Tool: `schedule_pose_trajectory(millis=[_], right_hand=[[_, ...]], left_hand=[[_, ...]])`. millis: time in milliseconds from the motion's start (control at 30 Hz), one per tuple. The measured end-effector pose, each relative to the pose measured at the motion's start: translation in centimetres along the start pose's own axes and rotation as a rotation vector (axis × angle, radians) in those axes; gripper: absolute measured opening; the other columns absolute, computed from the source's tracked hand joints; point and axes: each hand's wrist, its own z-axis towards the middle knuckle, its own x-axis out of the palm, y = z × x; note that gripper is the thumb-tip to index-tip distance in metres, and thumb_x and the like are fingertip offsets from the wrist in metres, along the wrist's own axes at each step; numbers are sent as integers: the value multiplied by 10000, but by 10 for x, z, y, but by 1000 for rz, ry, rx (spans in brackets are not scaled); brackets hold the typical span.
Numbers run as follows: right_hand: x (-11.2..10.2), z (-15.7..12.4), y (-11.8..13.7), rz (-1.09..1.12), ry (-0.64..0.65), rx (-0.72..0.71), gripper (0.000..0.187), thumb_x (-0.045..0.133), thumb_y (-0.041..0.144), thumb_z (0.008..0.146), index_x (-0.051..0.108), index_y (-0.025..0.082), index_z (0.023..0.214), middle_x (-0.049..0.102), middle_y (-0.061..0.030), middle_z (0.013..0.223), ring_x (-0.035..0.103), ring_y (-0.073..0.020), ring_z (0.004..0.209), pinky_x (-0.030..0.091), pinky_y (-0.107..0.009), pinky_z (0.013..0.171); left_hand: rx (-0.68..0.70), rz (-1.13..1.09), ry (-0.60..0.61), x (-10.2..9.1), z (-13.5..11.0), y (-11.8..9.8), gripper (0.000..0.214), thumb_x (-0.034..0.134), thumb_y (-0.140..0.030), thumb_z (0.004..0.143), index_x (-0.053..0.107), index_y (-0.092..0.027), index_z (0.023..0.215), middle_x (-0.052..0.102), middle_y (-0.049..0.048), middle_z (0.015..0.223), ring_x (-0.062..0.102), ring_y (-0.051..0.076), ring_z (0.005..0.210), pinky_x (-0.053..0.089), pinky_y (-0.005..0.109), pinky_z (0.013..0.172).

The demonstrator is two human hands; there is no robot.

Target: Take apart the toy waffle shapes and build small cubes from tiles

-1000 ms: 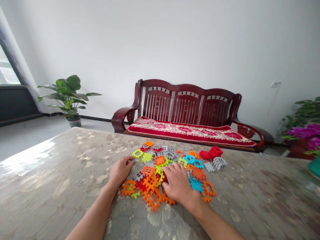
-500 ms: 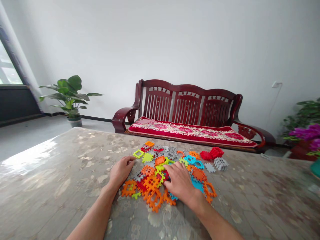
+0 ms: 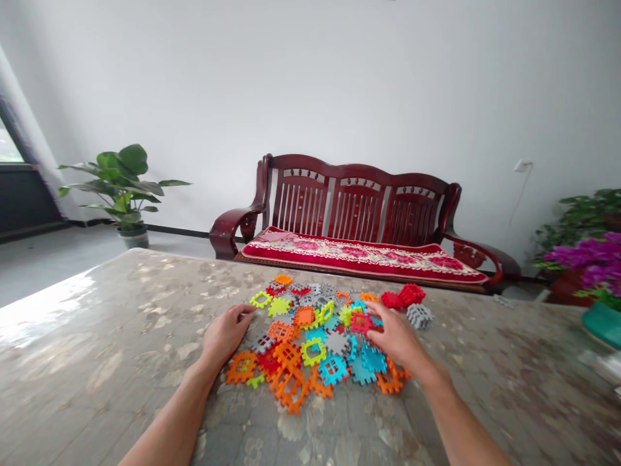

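A loose pile of toothed plastic building tiles in orange, lime green, blue, grey and red spreads over the table. Left of the pile, my left hand [image 3: 227,333] rests on the table with fingers loosely bent and nothing visible in them. Its fingertips are near a lime green tile frame [image 3: 261,299]. My right hand [image 3: 395,333], on the pile's right side, has thumb and fingers closed at the edge of a red window tile [image 3: 360,323]. Under and before that hand lie blue tiles [image 3: 373,357] and a grey tile [image 3: 337,343].
Behind the right hand stand a red tile stack [image 3: 411,294] and a grey tile stack [image 3: 419,316]. A patterned cloth covers the table [image 3: 145,336]. Beyond it is a dark red wooden bench [image 3: 359,200]. Purple flowers [image 3: 589,259] stand at the right, a potted plant [image 3: 127,188] at the left.
My right hand has moved right from the middle of the pile, and the red window tile now shows at its fingers. Blue, grey and green tiles it covered are visible. My left hand stays beside the pile.
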Motion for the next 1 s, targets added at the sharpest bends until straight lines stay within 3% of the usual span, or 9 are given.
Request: schedule_pose_trajectory(millis=[233, 500, 767, 1000], right_hand=[[-13, 7, -41, 265, 17, 34, 641, 603, 143, 647, 552, 208, 1282, 662, -84, 1236, 610, -223, 1152, 443, -388, 1018], [-16, 1, -52, 420, 271, 83, 668, 560, 115, 583, 572, 177, 1248, 641, -116, 1265, 618, -237, 1128, 494, -389, 958], [-10, -2, -46, 307, 302, 75, 751, 652, 170, 579, 528, 191, 1319, 594, -106, 1334, 584, -250, 1164, 468, -388, 983], [-14, -3, -37, 112, 274, 15, 699, 654, 167, 605, 574, 212, 1298, 633, -88, 1286, 617, -250, 1098, 470, -379, 951]], left_hand=[[-13, 12, -4, -2, -2, -2, 332, 443, -359, 872, 705, -300, 1067, 746, -6, 1070, 678, 210, 966, 447, 249, 727], [1, 25, -2, -2, -1, -2, 341, 429, -362, 877, 705, -301, 1067, 742, -3, 1093, 678, 212, 988, 455, 246, 738], [1, 16, -3, -3, -2, -3, 344, 428, -353, 879, 707, -291, 1071, 737, 7, 1114, 675, 221, 986, 462, 260, 758], [3, 5, -24, -2, -1, -2, 325, 449, -349, 879, 715, -295, 1058, 754, 3, 1062, 685, 205, 941, 462, 246, 730]])
